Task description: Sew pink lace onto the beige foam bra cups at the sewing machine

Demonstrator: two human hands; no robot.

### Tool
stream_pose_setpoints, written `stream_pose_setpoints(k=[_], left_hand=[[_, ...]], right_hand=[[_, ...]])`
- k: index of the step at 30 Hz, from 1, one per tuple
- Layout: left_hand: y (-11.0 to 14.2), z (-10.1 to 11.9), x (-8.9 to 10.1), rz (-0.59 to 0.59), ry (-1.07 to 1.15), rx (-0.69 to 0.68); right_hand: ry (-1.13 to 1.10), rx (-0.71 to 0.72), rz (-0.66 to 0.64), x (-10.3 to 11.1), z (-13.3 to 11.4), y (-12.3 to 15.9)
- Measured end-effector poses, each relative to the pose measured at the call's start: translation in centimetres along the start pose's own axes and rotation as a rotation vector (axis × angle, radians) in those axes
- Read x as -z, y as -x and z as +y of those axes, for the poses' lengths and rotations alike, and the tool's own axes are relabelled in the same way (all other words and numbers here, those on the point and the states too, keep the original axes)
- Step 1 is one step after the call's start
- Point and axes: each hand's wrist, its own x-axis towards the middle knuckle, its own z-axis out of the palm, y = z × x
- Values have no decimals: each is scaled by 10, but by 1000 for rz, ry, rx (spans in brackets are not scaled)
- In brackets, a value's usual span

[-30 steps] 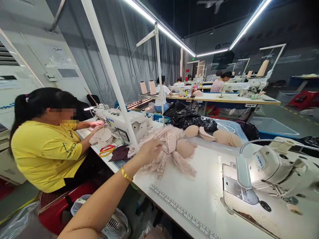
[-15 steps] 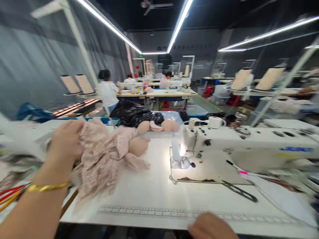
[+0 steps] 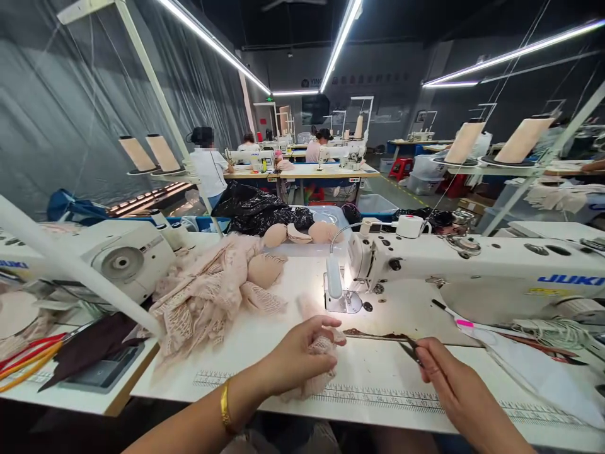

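Gripping snips, the right hand hides their handles; the left hand holds half-covered lace.

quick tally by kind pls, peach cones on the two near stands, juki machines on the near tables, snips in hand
Peach cones: 4
Near JUKI machines: 2
Snips in the right hand: 1
Total: 7

Lace: thin openwork cloth, matt, rough. Snips: dark metal. Tabletop: smooth, slight gloss. Bag: crinkled glossy plastic. Bangle: shiny metal.
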Motion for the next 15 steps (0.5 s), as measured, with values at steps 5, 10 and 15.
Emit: stream_pose_setpoints(k=[5,10,15], left_hand=[[-4,-5,-6,-50,-33,0],[-6,-13,-13,-59,-10,-18],[1,-4,1,-111,-64,-22]], right_hand=[[158,361,146,-16,-72,-19],[308,446,230,-32,-103,-37],[292,321,212,-38,-93,-26]])
